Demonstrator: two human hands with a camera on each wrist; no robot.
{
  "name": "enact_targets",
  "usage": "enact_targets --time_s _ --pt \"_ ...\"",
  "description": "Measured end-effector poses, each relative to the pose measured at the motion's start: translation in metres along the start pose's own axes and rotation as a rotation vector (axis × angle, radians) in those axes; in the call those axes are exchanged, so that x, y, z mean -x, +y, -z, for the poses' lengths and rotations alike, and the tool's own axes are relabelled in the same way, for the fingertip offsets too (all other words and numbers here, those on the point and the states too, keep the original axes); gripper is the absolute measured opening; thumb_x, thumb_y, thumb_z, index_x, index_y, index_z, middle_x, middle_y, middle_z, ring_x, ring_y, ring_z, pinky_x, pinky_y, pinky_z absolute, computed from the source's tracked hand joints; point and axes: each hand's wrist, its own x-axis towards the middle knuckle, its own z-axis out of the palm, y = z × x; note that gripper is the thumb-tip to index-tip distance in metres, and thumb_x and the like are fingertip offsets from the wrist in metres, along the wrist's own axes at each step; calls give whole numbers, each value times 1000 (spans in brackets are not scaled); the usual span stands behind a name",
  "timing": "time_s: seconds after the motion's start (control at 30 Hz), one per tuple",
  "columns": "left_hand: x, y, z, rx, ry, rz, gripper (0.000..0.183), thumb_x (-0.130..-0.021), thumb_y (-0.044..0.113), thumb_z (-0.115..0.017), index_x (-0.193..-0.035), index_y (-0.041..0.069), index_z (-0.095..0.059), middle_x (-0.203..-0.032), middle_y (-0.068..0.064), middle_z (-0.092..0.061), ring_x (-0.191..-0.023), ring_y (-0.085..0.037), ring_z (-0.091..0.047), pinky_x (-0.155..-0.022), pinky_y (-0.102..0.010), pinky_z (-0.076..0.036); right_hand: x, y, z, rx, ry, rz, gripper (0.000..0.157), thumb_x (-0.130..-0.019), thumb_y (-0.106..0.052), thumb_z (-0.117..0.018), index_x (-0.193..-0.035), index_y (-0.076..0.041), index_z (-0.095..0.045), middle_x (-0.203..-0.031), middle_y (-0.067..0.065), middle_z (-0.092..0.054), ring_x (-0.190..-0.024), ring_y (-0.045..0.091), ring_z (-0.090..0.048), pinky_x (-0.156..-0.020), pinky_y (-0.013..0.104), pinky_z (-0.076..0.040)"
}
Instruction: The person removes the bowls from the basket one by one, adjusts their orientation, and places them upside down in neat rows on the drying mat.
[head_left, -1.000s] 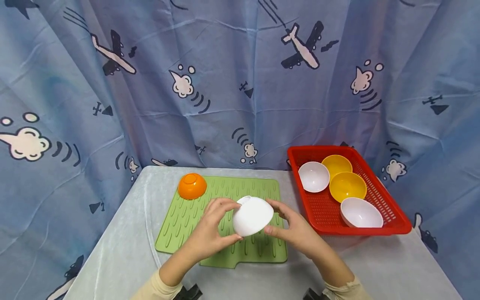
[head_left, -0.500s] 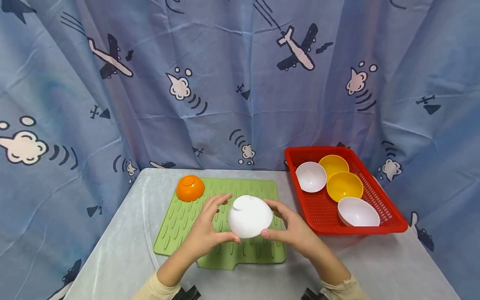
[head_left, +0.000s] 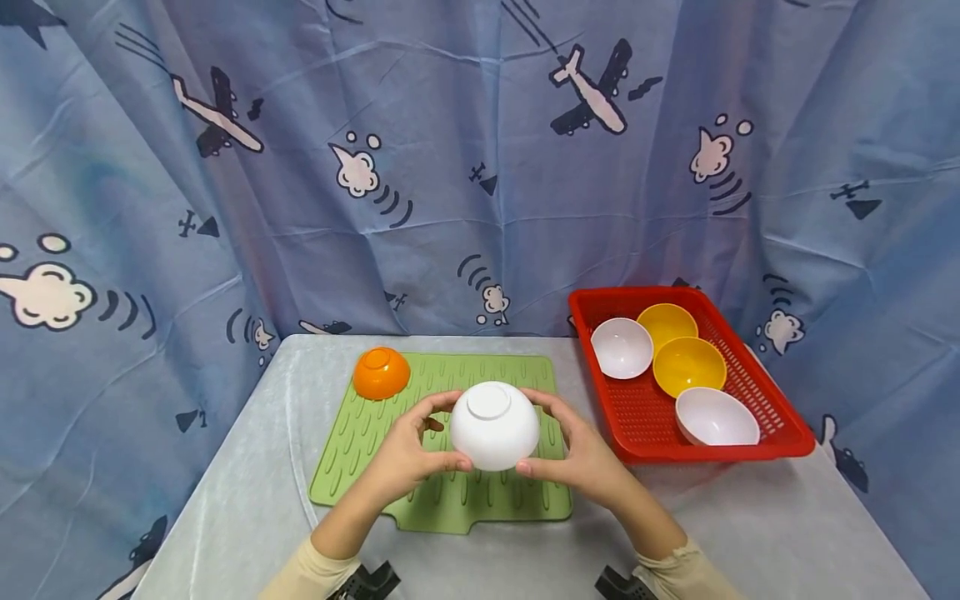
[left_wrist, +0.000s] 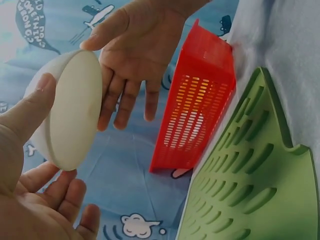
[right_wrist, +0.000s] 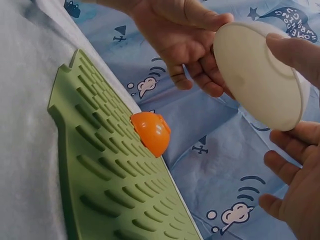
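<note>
A white bowl [head_left: 495, 429] is held upside down above the green drying mat [head_left: 442, 504], its foot ring facing up. My left hand [head_left: 408, 454] grips it from the left, thumb low near the rim and fingers toward the back. From the right, my right hand [head_left: 577, 454] holds the opposite side in the same way. Both wrist views show the bowl's hollow inside [left_wrist: 75, 110], with thumbs and fingers at its edge. An orange bowl [head_left: 381, 373] rests upside down on the mat's far left corner.
To the right stands a red perforated basket [head_left: 641, 429]. In it lie white bowls [head_left: 622, 348] and yellow bowls [head_left: 690, 367], openings up. A blue patterned curtain [head_left: 420, 167] hangs behind the pale table [head_left: 247, 483].
The white bowl has turned from a sideways tilt to level and upside down. My left fingers came off it half a second ago and now hold it again.
</note>
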Motion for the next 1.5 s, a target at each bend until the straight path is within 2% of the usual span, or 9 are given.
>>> enact_targets --time_s 0.13,0.4,0.63,0.77,1.0,1.17,1.33,1.5 --pt "-2 -1 1 -11 -3 -6 82 -71 29 -95 -143 25 -56 -134 3 -60 -124 -19 -52 -99 -41 -44 -1 2 -1 6 2 22 86 -76 -26 -91 -149 -34 -47 -153 0 -47 -147 33 -34 -111 79 -20" --pt "-6 -5 1 -30 -9 19 81 -72 24 -95 -143 24 -57 -132 2 -61 -123 -18 -53 -98 -40 -44 -3 7 -2 39 15 39 89 -76 -26 -92 -152 -25 -46 -154 1 -47 -146 33 -36 -111 78 -21" --pt "-17 -14 14 -105 -14 5 82 -71 26 -96 -143 23 -58 -130 1 -62 -120 -19 -54 -95 -40 -45 -15 13 -9 114 46 24 90 -74 -25 -94 -152 -25 -48 -154 6 -46 -146 38 -39 -110 76 -27" --pt "-30 -21 26 -169 -22 0 81 -71 26 -95 -143 21 -59 -133 0 -62 -120 -21 -53 -95 -43 -45 -31 17 -15 133 64 -2 91 -73 -23 -94 -152 -21 -48 -156 10 -44 -146 39 -38 -111 76 -26" --pt "-56 -41 44 -259 -39 32 82 -72 27 -95 -144 14 -58 -136 -5 -61 -124 -36 -51 -97 -55 -43 -63 34 -23 114 69 -24 91 -75 -21 -93 -153 -14 -46 -154 11 -49 -147 35 -38 -117 69 -23" --pt "-75 -52 59 -303 -58 51 80 -73 27 -95 -143 12 -58 -136 -9 -62 -128 -38 -50 -103 -57 -42 -87 47 -29 125 76 -23 89 -76 -18 -92 -152 -12 -48 -155 14 -45 -147 36 -36 -116 68 -25" --pt "-91 -62 72 -351 -80 94 79 -73 27 -94 -142 12 -59 -139 -10 -59 -133 -40 -48 -104 -56 -43 -111 58 -34 164 64 -58 89 -75 -20 -93 -151 -12 -49 -153 15 -47 -146 36 -38 -118 64 -26" --pt "-105 -73 80 -381 -89 143 79 -75 29 -93 -143 12 -57 -139 -12 -58 -124 -41 -52 -90 -48 -48 -132 70 -39 163 44 -78 89 -76 -20 -92 -152 -9 -48 -153 16 -49 -147 36 -38 -119 62 -26"
